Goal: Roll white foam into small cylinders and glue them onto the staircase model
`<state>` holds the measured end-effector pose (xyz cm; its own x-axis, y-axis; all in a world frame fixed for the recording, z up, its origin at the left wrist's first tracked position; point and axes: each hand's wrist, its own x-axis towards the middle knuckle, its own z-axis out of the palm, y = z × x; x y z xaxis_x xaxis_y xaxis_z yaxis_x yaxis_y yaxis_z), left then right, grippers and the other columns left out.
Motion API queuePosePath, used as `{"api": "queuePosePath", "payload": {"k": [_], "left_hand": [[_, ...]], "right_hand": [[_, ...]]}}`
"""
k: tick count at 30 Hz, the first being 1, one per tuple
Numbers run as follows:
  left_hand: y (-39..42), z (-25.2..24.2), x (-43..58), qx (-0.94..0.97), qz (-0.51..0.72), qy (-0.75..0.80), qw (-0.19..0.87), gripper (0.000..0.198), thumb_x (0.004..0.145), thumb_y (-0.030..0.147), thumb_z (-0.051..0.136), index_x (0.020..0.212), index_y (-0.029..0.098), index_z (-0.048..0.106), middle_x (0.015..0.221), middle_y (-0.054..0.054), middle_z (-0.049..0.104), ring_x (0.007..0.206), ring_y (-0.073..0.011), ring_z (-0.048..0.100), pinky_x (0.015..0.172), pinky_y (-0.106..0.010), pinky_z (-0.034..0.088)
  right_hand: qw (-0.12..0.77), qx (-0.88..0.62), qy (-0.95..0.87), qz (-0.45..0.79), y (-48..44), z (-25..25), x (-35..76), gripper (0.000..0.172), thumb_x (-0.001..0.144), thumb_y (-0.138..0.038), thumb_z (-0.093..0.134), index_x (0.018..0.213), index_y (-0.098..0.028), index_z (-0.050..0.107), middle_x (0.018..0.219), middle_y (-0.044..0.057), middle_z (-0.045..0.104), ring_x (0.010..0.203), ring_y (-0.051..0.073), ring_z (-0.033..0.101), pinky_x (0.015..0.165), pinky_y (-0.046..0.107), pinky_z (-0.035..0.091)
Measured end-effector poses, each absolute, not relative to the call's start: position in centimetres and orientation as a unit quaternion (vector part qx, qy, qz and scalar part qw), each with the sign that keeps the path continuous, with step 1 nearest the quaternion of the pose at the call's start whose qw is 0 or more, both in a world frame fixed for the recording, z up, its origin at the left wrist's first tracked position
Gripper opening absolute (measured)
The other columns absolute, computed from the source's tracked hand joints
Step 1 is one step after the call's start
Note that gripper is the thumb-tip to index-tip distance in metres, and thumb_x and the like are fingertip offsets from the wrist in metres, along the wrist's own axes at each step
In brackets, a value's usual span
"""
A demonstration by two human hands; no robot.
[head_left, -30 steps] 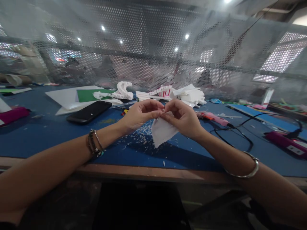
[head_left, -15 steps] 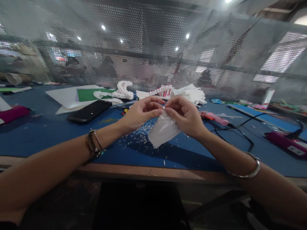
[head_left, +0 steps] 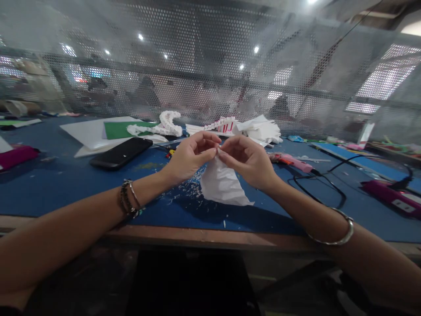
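Observation:
A thin, creased sheet of white paper [head_left: 222, 183] hangs from my fingertips over the blue table. My left hand [head_left: 194, 153] pinches its top corner between thumb and fingers. Close beside it, my right hand [head_left: 248, 159] pinches the same corner from the other side, and the fingertips of both hands nearly meet. Small white scraps [head_left: 190, 188] lie scattered on the table beneath and left of the paper.
On the left lie a black phone [head_left: 121, 153], a green sheet [head_left: 126, 130] and white sheets. A curly white piece [head_left: 169, 123] and a stack of white paper [head_left: 259, 128] stand behind my hands. Rightward are a pink corded tool [head_left: 296, 163] and a purple power strip [head_left: 391, 197].
The white paper has swung round and now hangs lower and wider, its lower edge reaching right. Both hands have shifted slightly left, still pinching its top.

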<state>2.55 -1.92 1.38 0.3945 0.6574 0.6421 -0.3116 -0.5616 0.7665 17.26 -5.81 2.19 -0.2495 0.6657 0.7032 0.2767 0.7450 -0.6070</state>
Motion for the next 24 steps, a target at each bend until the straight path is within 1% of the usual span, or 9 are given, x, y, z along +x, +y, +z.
{"api": "queuePosePath", "payload": {"k": [4,10,14,18,22,24], "left_hand": [[-1.87,1.36,2.51,0.703,0.532,0.092,0.463,0.017,0.064,0.011,0.061,0.081,0.014,0.058,0.076,0.001,0.06,0.071,-0.0071,0.056,0.066,-0.016,0.045],[-1.95,1.62,2.5,0.709,0.491,0.108,0.495,0.016,0.066,0.017,0.066,0.082,0.013,0.062,0.081,-0.001,0.065,0.078,-0.0096,0.058,0.073,-0.019,0.044],[-2.01,1.85,2.32,0.708,0.473,0.145,0.504,0.012,0.065,0.02,0.067,0.075,0.013,0.064,0.074,0.0,0.064,0.071,-0.0086,0.056,0.067,-0.018,0.043],[-2.01,2.0,2.17,0.714,0.458,0.162,0.505,0.012,0.064,0.022,0.067,0.071,0.013,0.062,0.071,0.0,0.062,0.066,-0.008,0.054,0.062,-0.018,0.041],[-1.71,1.91,2.15,0.731,0.456,0.126,0.492,0.014,0.064,0.024,0.067,0.07,0.013,0.059,0.066,0.002,0.057,0.059,-0.006,0.049,0.055,-0.017,0.038],[-1.45,1.79,2.14,0.744,0.458,0.104,0.476,0.016,0.065,0.027,0.066,0.07,0.014,0.058,0.068,0.002,0.056,0.059,-0.0065,0.048,0.055,-0.018,0.039]], "right_hand": [[0.54,-0.305,-0.773,0.13,-5.99,2.28,17.37,0.007,0.072,-0.014,0.058,0.074,-0.017,0.052,0.071,-0.002,0.056,0.065,0.007,0.055,0.059,0.019,0.047],[0.514,-0.298,-0.804,-0.011,-6.28,2.46,17.78,0.006,0.075,-0.014,0.054,0.078,-0.018,0.052,0.073,-0.001,0.058,0.066,0.008,0.056,0.061,0.022,0.047],[0.497,-0.296,-0.814,-0.051,-6.23,2.44,18.01,0.007,0.076,-0.014,0.053,0.082,-0.018,0.051,0.074,0.0,0.058,0.066,0.009,0.056,0.061,0.022,0.047],[0.475,-0.298,-0.823,-0.093,-6.3,2.58,18.12,0.006,0.076,-0.015,0.054,0.08,-0.018,0.051,0.071,-0.001,0.059,0.063,0.009,0.054,0.059,0.021,0.045],[0.46,-0.308,-0.825,-0.116,-6.53,2.88,18.14,0.006,0.076,-0.015,0.054,0.079,-0.02,0.052,0.07,-0.001,0.059,0.062,0.009,0.054,0.058,0.022,0.044],[0.456,-0.31,-0.825,-0.121,-6.58,2.99,18.15,0.006,0.076,-0.015,0.054,0.078,-0.021,0.052,0.07,-0.001,0.059,0.061,0.01,0.053,0.058,0.023,0.044]]}}
